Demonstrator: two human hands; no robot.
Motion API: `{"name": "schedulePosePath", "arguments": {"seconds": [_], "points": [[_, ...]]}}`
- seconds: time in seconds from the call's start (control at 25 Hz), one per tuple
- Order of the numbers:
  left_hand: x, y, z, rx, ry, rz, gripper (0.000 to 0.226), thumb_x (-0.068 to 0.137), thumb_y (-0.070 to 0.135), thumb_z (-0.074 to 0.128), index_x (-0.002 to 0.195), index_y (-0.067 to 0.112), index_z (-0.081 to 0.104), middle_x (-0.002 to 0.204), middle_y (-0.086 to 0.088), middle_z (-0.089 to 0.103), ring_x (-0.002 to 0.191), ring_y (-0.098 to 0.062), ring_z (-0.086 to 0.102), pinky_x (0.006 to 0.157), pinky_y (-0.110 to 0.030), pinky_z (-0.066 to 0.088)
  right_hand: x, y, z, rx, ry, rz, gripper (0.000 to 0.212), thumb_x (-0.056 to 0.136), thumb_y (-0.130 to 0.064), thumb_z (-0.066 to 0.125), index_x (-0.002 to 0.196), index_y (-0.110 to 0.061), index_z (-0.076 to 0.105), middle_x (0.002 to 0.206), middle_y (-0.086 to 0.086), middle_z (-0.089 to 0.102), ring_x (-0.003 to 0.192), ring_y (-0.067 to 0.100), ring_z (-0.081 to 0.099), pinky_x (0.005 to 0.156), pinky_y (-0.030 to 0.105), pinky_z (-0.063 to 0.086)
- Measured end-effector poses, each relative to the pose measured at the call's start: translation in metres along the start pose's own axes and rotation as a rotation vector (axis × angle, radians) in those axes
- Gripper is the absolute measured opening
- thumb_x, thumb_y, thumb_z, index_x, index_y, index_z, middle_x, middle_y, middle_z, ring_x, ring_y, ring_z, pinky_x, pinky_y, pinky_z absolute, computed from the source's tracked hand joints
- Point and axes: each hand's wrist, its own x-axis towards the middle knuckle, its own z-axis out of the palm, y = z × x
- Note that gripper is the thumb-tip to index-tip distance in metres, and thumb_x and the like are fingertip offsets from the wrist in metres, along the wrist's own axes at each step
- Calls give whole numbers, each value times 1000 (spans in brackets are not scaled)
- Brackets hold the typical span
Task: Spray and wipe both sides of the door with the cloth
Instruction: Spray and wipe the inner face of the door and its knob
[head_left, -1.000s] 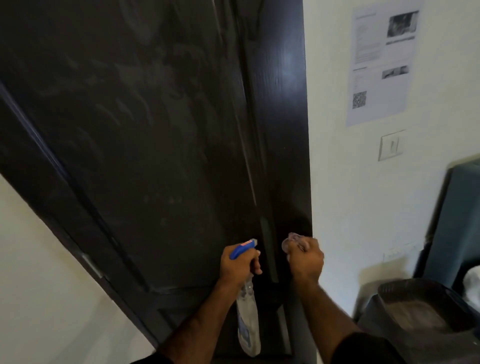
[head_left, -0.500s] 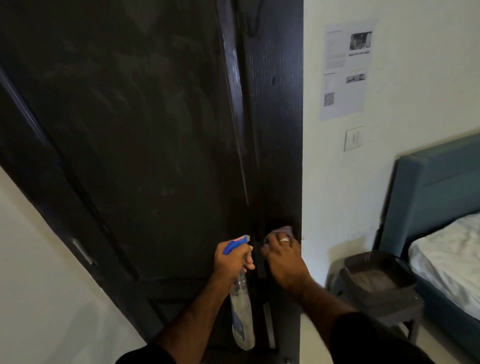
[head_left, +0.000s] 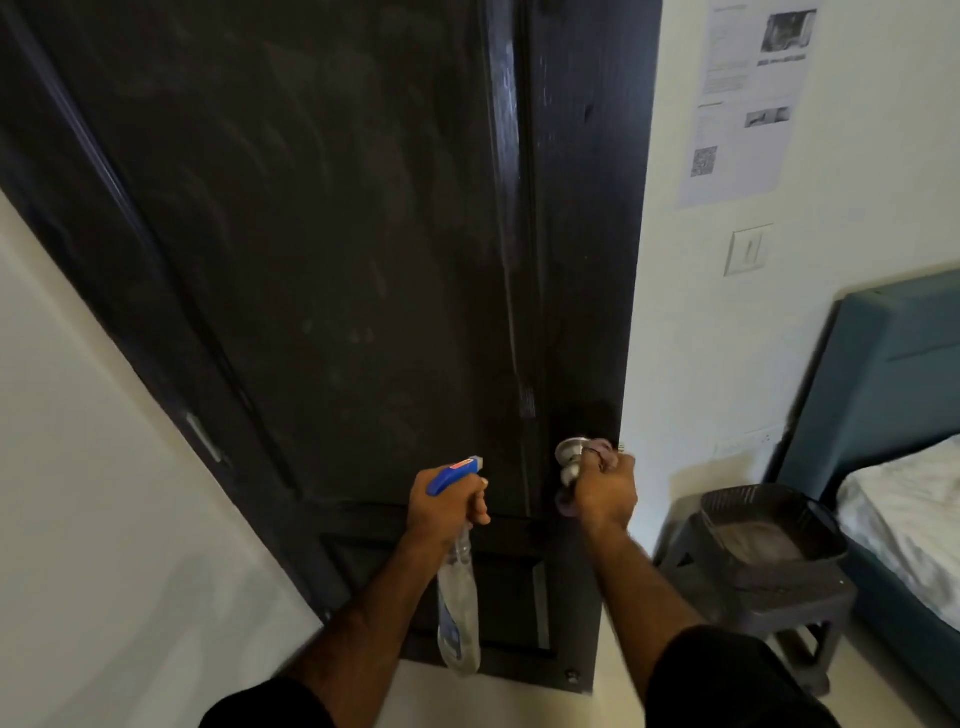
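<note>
Half-hidden cloth (head_left: 601, 451) in right hand (head_left: 605, 491), against blurred knob (head_left: 570, 451).

White walls (head_left: 701, 322) flank the doorway on both sides. On the right wall hangs a printed sheet (head_left: 743, 104) with small photos and a QR code, and below it sits a pale wall switch (head_left: 747, 250). A teal padded headboard (head_left: 893, 374) stands against that wall, with a bed in white sheets (head_left: 904, 514) beside it. Near the headboard, a dark mesh basket (head_left: 769, 525) rests on a grey plastic stool (head_left: 769, 613). The floor (head_left: 883, 696) is pale.
</note>
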Motion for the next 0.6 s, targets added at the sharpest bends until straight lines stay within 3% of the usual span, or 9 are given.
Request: {"name": "schedulePosePath", "arguments": {"seconds": [0.08,0.16,0.24,0.32,0.4,0.44,0.52,0.56,0.6], "points": [[2,0,12,11,37,-5,12,94,0,67,85,-8,71,66,-15,64,52,-19,62,51,-23,57,4,11,-13,-618,-100,-742,30,100,-27,68,128,-20,62,130,14,58,107,33,64,89,41,56],[1,0,31,-1,64,-26,13,94,0,67,91,-12,70,68,-16,64,53,-20,62,50,-22,56,19,10,-28,-1132,-360,-1238,44,88,-24,80,130,-24,66,140,11,57,127,36,60,105,50,52],[-4,1,49,-31,80,-40,13,94,0,66,92,-13,70,67,-16,63,55,-22,62,50,-22,55,34,13,-40,-1265,-463,-1395,57,79,-26,89,132,-25,69,147,12,57,138,40,54,113,61,48],[-8,4,61,-49,100,-31,15,94,1,65,84,-8,70,64,-16,63,54,-24,62,49,-22,53,31,21,-42,-963,-374,-1359,44,84,-23,85,126,-24,70,139,10,60,131,33,56,105,54,55],[-11,6,68,-49,133,-34,18,95,5,66,79,-2,69,65,-15,64,55,-24,64,50,-22,54,13,30,-32,-553,-258,-1075,31,97,-19,75,126,-21,66,133,9,59,122,25,55,100,44,54],[-12,8,69,-43,147,-44,18,95,7,66,79,0,70,66,-14,65,57,-23,65,51,-22,54,3,30,-26,-334,-235,-804,27,102,-21,70,128,-21,63,134,8,59,122,24,56,101,44,55],[-14,8,70,-32,156,-56,17,96,8,66,81,1,70,68,-13,66,58,-22,66,53,-22,56,2,20,-16,172,-225,-85,24,109,-35,61,129,-22,60,131,10,65,118,28,66,98,50,61],[-14,9,70,-30,155,-57,17,96,8,66,82,1,70,69,-13,66,59,-22,65,53,-22,57,7,20,-18,320,-244,198,28,110,-40,57,131,-22,61,127,12,69,113,32,70,94,53,63],[-14,9,70,-31,153,-54,16,96,7,66,82,1,70,69,-13,66,60,-22,65,54,-22,57,14,22,-25,358,-293,355,33,110,-43,55,133,-21,62,123,13,72,111,35,72,92,53,63]]}}
